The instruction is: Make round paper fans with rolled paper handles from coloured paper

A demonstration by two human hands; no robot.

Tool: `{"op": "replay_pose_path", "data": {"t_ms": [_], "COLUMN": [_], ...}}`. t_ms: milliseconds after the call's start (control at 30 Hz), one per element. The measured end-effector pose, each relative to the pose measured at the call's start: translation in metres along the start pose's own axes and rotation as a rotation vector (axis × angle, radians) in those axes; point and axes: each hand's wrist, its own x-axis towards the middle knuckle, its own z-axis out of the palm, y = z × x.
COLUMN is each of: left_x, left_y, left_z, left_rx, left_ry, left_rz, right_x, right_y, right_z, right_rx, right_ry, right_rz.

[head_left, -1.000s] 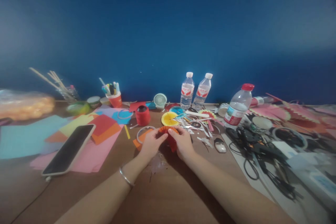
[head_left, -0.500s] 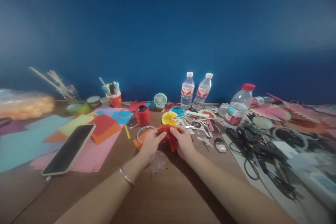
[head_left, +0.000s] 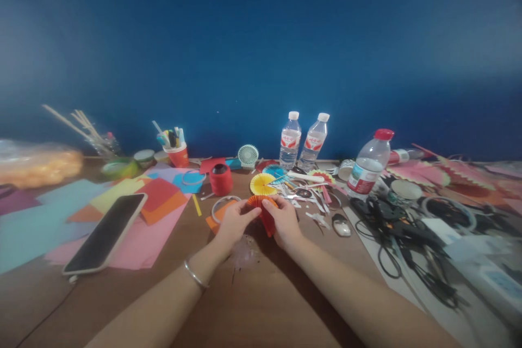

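Between my hands is a pleated orange-red paper fan point(head_left: 265, 213), its folds spread in an arc at the top. My left hand point(head_left: 235, 222) pinches its left side, thumb on the near face. On the right side, my right hand point(head_left: 284, 223) grips it with the thumb over the folds; its other fingers are partly hidden behind the paper. Just beyond lies a yellow pleated paper disc point(head_left: 262, 184), with a blue pleated disc point(head_left: 276, 173) behind it. Orange paper point(head_left: 220, 216) and a clear ring of tape point(head_left: 222, 204) lie beside my left hand.
Coloured paper sheets and a phone point(head_left: 106, 234) lie to the left. A red spool-like object point(head_left: 221, 179), a pen cup point(head_left: 178, 155) and a small fan point(head_left: 248, 156) stand farther back. Water bottles point(head_left: 290, 141), a mouse point(head_left: 341, 225) and tangled black cables point(head_left: 391, 234) are on the right.
Both hands keep their hold on the paper fan, with hardly any shift in the fingers. The whole view has slid very slightly.
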Motion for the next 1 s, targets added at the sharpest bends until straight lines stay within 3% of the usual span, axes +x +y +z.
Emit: {"op": "replay_pose_path", "data": {"t_ms": [467,700,1000], "left_x": [-0.0024,0.0,-0.0022], "left_y": [0.0061,-0.0012,-0.0007], "left_z": [0.0007,-0.0014,0.0033], "left_rx": [0.146,0.052,-0.237], "left_ry": [0.037,0.03,-0.042], "left_rz": [0.04,0.003,-0.062], "right_x": [-0.0024,-0.0007,-0.0015], "right_y": [-0.0039,-0.0011,-0.0038], "right_z": [0.0001,-0.0009,0.0002], "right_rx": [-0.078,-0.082,-0.004], "right_ry": [-0.037,-0.021,-0.019], "right_rz": [-0.046,-0.046,0.013]}}
